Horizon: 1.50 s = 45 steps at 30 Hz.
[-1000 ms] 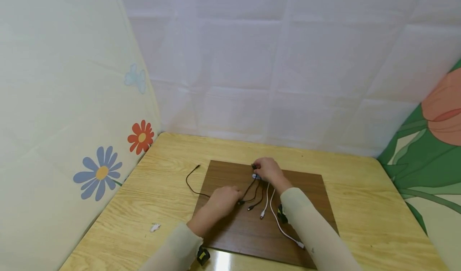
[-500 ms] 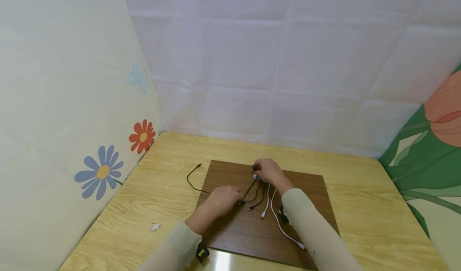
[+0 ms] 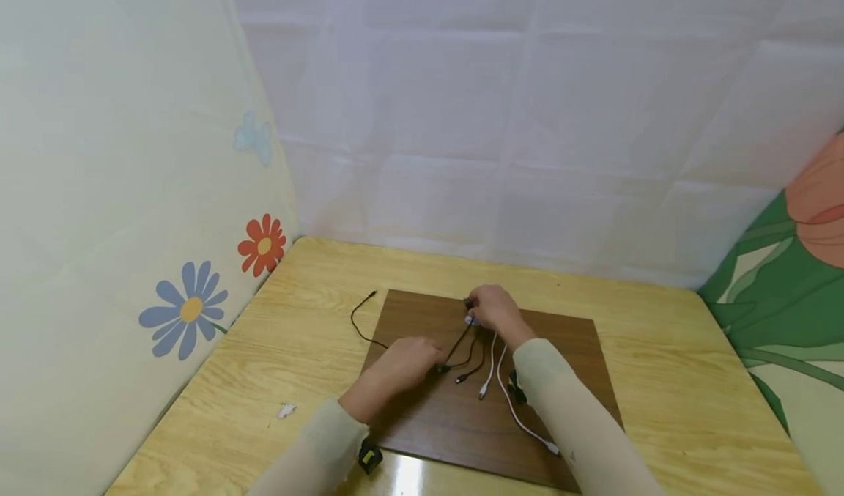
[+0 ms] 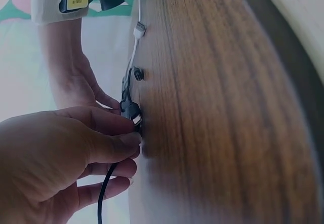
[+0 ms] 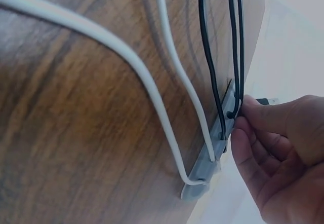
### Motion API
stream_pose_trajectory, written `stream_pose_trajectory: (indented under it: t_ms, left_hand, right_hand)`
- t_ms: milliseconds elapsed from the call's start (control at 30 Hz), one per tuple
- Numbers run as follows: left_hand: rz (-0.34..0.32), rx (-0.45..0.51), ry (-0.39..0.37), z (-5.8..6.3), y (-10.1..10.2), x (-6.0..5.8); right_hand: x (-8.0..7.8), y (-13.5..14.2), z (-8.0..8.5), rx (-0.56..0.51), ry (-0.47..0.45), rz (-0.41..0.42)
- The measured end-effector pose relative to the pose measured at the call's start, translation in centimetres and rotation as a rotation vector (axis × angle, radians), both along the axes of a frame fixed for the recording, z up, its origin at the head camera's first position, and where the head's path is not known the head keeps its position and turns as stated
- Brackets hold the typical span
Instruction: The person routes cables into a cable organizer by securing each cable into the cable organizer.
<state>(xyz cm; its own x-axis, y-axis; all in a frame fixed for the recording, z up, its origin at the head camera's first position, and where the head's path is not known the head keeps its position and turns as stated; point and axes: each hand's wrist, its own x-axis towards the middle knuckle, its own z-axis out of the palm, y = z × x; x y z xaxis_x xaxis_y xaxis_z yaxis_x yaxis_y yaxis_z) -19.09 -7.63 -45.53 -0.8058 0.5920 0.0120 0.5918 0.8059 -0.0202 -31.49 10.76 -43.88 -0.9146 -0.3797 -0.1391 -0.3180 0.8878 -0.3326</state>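
Note:
A grey cable holder strip [image 5: 190, 191] lies near the far edge of a dark wood board [image 3: 435, 426], with white cables [image 5: 179, 77] and black cables [image 5: 207, 51] seated along it. My right hand [image 3: 491, 307] pinches a black cable at the strip's far end. Behind its fingers a black plug [image 5: 263, 102] with a metal tip sticks out. My left hand [image 3: 410, 360] pinches a black cable [image 4: 104, 191] between thumb and fingers, low over the board. A black connector [image 4: 133, 111] shows just past those fingertips; I cannot tell whether it is held.
The board rests on a light wood table [image 3: 686, 379]. To the left, a loose black cable end [image 3: 359, 313] runs past the board's edge. White plugs [image 3: 552, 448] lie toward the front right. A small white scrap [image 3: 286, 410] sits on the table at left.
The loose black cable end on the left has shifted slightly toward the board and away from me. Both hands keep nearly the same place and hold.

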Motion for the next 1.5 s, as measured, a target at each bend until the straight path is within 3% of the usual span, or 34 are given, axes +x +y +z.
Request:
stream_pose_trajectory:
  t_ms: [333,567,900,1100,1300,1500]
  left_hand:
    - [-0.019,0.021,0.007,-0.5,0.0,-0.3]
    - [0.024,0.041,0.003,-0.4,-0.5,-0.2]
    - [0.066,0.092,0.036,-0.9,-1.0,-0.1]
    - [0.109,0.094,0.048,-1.2,-1.1,0.0]
    - [0.152,0.08,0.023,-1.3,-0.9,0.3]
    - [0.127,0.094,0.03,-1.5,-1.1,0.0]
  right_hand:
    - [-0.1,-0.2,-0.5,0.063,0.024,-0.018]
    - [-0.3,-0.7,-0.9,0.055,0.079,0.015]
    - [-0.4,-0.8,-1.1,0.004,0.071,0.003]
    - [-0.4,-0.8,-1.2,-0.017,0.096,0.047]
    - [-0.2,0.5,-1.1,-0.072,0.089,0.041]
    - [1.0,3.6,0.1,-0.148,0.083,-0.015]
